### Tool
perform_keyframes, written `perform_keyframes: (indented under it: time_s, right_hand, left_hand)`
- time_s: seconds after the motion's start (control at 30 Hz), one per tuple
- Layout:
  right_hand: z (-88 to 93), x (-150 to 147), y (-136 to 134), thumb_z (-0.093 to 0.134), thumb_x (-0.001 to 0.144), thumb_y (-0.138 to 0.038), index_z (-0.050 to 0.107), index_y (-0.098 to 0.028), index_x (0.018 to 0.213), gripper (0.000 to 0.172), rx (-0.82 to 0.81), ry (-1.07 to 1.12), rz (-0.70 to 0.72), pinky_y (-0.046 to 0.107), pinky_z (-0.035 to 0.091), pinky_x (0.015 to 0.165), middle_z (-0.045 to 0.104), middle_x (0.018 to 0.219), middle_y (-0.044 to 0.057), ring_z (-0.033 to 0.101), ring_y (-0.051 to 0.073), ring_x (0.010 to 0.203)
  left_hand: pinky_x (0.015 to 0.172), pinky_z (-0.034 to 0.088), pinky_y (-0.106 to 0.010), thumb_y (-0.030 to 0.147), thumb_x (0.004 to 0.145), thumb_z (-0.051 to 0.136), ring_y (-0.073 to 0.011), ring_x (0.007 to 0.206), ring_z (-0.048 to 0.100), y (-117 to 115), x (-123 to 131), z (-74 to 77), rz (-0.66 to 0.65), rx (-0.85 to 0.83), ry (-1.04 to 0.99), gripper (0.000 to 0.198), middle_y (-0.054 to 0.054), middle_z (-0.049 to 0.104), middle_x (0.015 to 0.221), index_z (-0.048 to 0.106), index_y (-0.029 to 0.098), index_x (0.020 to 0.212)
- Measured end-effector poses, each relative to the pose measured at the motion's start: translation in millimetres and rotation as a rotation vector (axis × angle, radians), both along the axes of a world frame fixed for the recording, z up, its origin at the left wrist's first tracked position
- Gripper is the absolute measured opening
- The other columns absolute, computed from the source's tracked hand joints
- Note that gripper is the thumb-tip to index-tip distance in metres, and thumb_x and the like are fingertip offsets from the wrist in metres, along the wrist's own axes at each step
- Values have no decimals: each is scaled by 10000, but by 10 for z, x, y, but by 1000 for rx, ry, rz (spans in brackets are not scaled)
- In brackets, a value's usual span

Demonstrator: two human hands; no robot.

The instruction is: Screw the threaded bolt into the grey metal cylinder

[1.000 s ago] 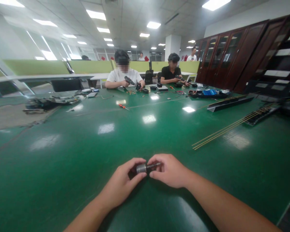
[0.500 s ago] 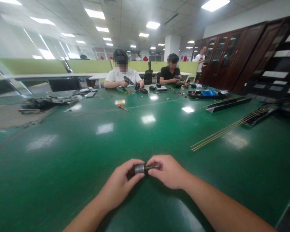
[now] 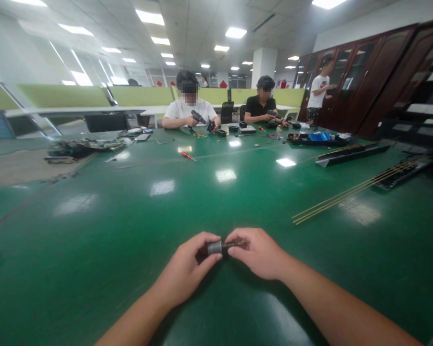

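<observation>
Low in the middle of the head view, my left hand [image 3: 189, 266] is closed around a short grey metal cylinder [image 3: 214, 248], thumb and fingers on either side of it. From its right end sticks a thin dark shaft [image 3: 234, 244], which looks ridged. My right hand [image 3: 258, 252] pinches around this shaft, fingertips near the cylinder. The piece lies roughly level, just over the green tabletop [image 3: 187, 206]. My palm hides the cylinder's left end, and the exact kind of part is too small to tell.
A red screwdriver [image 3: 188, 156] lies farther up the table. Long thin brass-coloured rods [image 3: 346, 195] reach in from the right beside a dark metal channel [image 3: 353, 154]. Scrap parts [image 3: 79, 149] lie far left. Across the table, two people [image 3: 190, 108] hold power drills.
The view has shifted slightly, so the scene sits a little farther right. Both hands keep their hold on the metal piece. A standing person by the cabinets shows more fully.
</observation>
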State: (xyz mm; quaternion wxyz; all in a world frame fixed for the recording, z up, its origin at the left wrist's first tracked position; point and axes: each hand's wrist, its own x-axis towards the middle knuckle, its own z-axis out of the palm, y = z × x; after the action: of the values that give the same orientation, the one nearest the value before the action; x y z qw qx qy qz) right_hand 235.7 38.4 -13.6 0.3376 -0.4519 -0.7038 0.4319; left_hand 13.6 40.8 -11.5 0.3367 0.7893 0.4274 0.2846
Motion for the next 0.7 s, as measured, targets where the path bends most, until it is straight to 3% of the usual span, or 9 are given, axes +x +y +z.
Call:
perform_keyframes:
  time_s: [0.7]
  right_hand:
    - [-90,10,-1,633,875,-196,718,-204,992,145,20,28,11,257,482,698,746,897,11,670,169,786]
  left_hand:
    - [818,477,-296,280,945,636,-168,901,632,14,-23,-60,9,40,3,205,36,673,1017,618,298,1149]
